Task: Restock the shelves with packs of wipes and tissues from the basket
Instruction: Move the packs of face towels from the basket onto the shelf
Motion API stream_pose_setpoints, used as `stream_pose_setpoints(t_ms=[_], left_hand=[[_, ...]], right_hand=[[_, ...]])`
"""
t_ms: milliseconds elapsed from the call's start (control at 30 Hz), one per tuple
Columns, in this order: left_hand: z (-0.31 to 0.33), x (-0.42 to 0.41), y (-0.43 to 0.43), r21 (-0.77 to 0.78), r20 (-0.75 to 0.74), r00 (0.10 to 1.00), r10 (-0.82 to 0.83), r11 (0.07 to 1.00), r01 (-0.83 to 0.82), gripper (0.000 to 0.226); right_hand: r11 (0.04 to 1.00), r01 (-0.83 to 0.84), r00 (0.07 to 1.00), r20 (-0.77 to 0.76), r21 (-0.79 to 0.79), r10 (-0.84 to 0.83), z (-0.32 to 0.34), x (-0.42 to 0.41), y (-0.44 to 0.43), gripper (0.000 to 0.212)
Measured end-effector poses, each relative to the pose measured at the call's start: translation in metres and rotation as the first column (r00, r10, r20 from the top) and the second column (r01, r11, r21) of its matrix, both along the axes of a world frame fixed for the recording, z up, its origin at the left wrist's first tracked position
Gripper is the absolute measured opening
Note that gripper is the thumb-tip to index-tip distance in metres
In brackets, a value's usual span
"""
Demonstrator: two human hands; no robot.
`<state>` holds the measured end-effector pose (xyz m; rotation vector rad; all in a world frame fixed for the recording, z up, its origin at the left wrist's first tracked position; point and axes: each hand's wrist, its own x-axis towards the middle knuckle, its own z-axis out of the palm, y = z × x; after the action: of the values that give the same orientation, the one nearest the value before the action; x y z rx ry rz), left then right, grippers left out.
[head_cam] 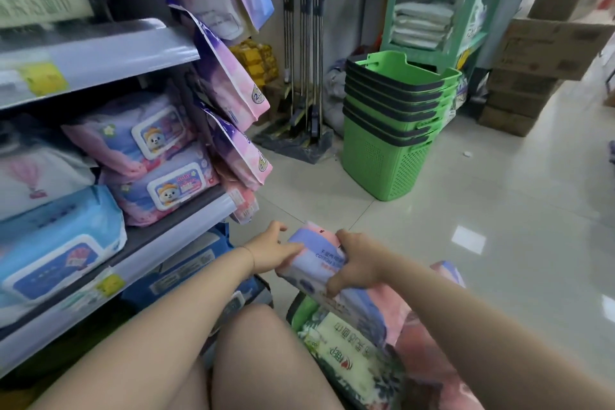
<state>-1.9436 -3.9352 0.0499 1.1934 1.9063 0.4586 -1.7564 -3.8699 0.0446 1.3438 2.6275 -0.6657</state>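
A lilac-and-pink pack of cotton tissues (317,258) is held low in front of me, above the basket. My left hand (271,248) grips its left end and my right hand (357,263) clasps its right side. Beneath it, more packs fill the basket, among them a green-and-white pack (346,346) and pink ones (419,343); the basket's rim is mostly hidden. On the left, the grey shelf (186,226) holds two stacked pink-and-lilac baby wipes packs (156,160) and a blue wipes pack (60,243).
Pink-purple packs (233,90) hang on the shelf's end. A stack of green baskets (392,123) stands on the tiled floor ahead, with brooms (306,53) behind it, a green rack (429,7) and cardboard boxes (532,70) at the right. My bare knee (266,359) is at the bottom.
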Motion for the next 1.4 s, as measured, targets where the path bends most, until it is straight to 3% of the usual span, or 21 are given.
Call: stream_pose_setpoints(t_ms=[167,333,500,700,800,900,1100,1233,1333,1400], left_hand=[[0.031,-0.012,-0.018,0.042,0.302,0.930,0.210,0.972,-0.233,0.074],[0.066,-0.022,-0.038,0.099,0.502,0.834,0.230,0.942,-0.320,0.067],[0.093,-0.042,-0.063,0.179,0.581,0.772,0.256,0.885,-0.429,0.099],[0.131,-0.067,-0.094,0.340,0.615,0.759,0.214,0.797,-0.500,0.081],[0.153,-0.079,-0.110,0.424,0.596,0.780,0.189,0.751,-0.506,0.058],[0.178,-0.100,-0.129,0.516,0.527,0.832,0.173,0.712,-0.475,0.093],[0.239,-0.140,-0.176,0.725,0.290,0.928,0.233,0.580,-0.372,0.098],[0.281,-0.168,-0.212,0.771,0.218,0.896,0.387,0.494,-0.401,0.075],[0.307,-0.190,-0.238,0.793,0.191,0.852,0.488,0.434,-0.427,0.100],[0.317,-0.206,-0.254,0.806,0.211,0.825,0.525,0.385,-0.450,0.098]], right_hand=[[0.961,-0.150,0.988,0.013,0.233,0.151,0.050,-0.009,-0.002,0.081],[0.847,-0.274,0.951,-0.005,0.456,0.310,0.101,-0.019,-0.014,0.075],[0.658,-0.362,0.909,0.093,0.660,0.407,0.141,-0.032,-0.020,0.082],[0.481,-0.274,0.903,0.051,0.833,0.427,0.172,-0.046,-0.024,0.085],[0.445,-0.273,0.871,0.023,0.853,0.491,0.188,-0.062,-0.032,0.084],[0.380,-0.246,0.822,-0.015,0.891,0.569,0.210,-0.084,-0.042,0.077],[0.251,-0.166,0.732,-0.051,0.954,0.680,0.253,-0.135,-0.058,0.077],[0.173,-0.072,0.668,-0.082,0.982,0.740,0.283,-0.177,-0.075,0.080],[0.157,-0.010,0.609,-0.118,0.988,0.784,0.307,-0.213,-0.093,0.077],[0.174,-0.015,0.591,-0.132,0.985,0.796,0.320,-0.237,-0.107,0.077]])
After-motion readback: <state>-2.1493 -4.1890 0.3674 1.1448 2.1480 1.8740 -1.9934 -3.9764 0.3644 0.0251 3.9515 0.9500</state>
